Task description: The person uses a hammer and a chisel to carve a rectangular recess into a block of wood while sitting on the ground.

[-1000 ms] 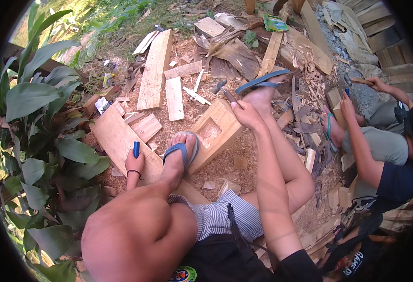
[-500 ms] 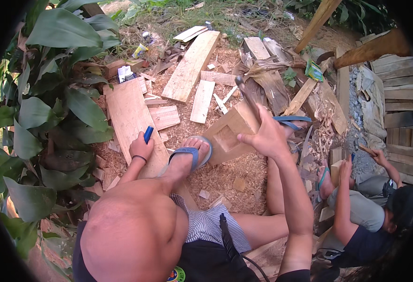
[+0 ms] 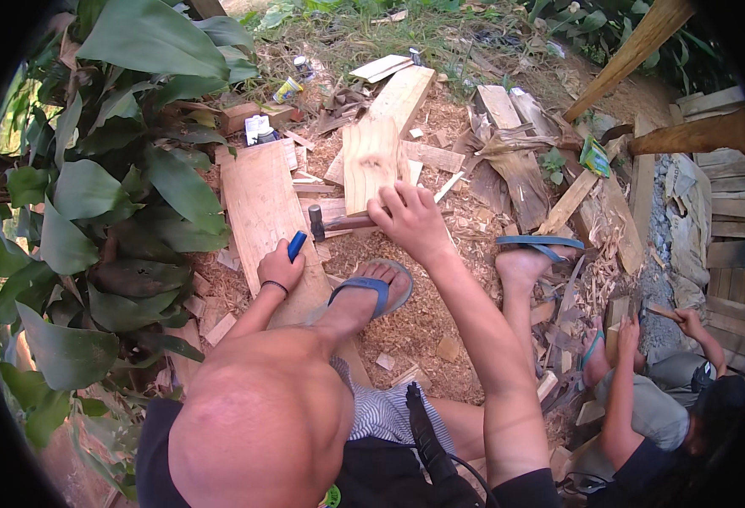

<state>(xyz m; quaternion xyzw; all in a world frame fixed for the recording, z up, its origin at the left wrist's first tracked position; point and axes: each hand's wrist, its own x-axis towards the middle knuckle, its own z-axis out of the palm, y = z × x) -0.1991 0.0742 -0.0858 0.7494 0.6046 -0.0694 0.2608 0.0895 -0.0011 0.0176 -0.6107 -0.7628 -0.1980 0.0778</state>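
Note:
My left hand (image 3: 281,269) is closed around a blue handle (image 3: 297,245), resting near the right edge of a long pale plank (image 3: 258,190); any blade is hidden. My right hand (image 3: 412,222) grips a hammer (image 3: 348,223) by its wooden handle, its dark metal head pointing left towards the blue handle. Just beyond the hammer, a short board with a knot (image 3: 374,162) overlaps other planks. The fingers of my right hand are at its lower corner; whether they also hold it I cannot tell. My sandalled left foot (image 3: 368,292) is beside the long plank.
Wood shavings (image 3: 415,317) and offcuts cover the ground. Large leafy plants (image 3: 93,212) crowd the left side. Another person (image 3: 643,406) works close by on the right. Slanted wooden posts (image 3: 626,59) stand at the upper right. Small containers (image 3: 288,90) lie at the far left.
My right hand has swung left and the hammer now lies sideways. The board with a square recess has left its place beside my foot; a knotted board now shows farther off. The view has shifted slightly.

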